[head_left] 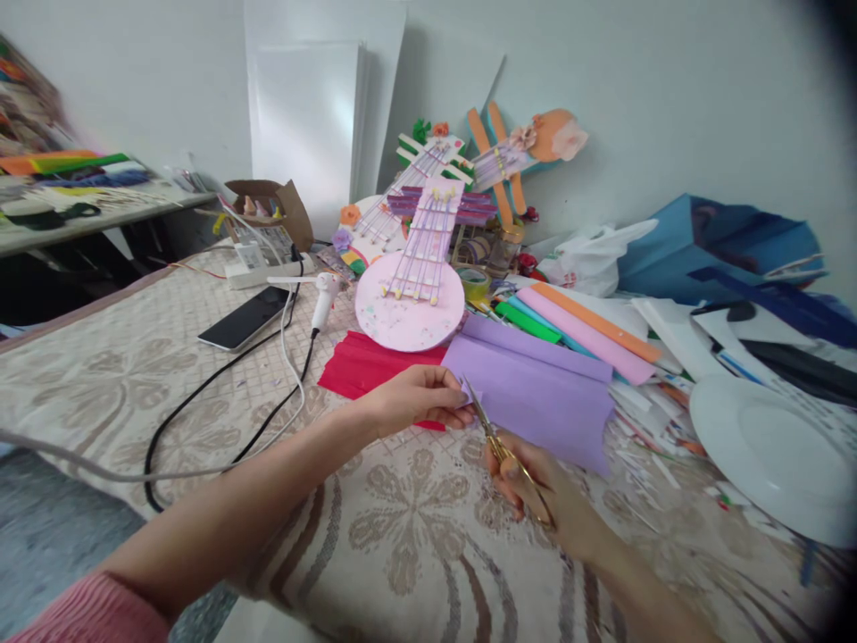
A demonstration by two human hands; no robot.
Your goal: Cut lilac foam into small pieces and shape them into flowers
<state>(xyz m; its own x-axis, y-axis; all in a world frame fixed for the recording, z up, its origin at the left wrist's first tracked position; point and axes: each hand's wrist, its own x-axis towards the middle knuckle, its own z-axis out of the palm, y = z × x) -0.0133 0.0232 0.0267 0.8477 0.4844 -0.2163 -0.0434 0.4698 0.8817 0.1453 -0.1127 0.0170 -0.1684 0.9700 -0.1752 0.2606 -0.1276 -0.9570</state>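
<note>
My left hand [432, 398] pinches a small piece of purple paper [474, 393] between its fingertips, over the patterned tablecloth. Gold-handled scissors [499, 446] are in my right hand [526, 478], fingers through the handles. The scissor blades point up and left and reach the small purple piece. Behind and to the right of the hands lies a large purple crepe sheet [536, 393]. A red crepe sheet [365, 362] lies behind my left hand, partly covered by it. A round pink paper instrument with strings [410, 308] stands just beyond both sheets.
At the left are a black phone [246, 318], a white glue gun [324, 304], cables and a power strip [268, 272]. Paper rolls [589, 326], a white plate [769, 455], scraps and a blue bag [716, 250] fill the right. More decorated instruments [499, 165] lean against the wall.
</note>
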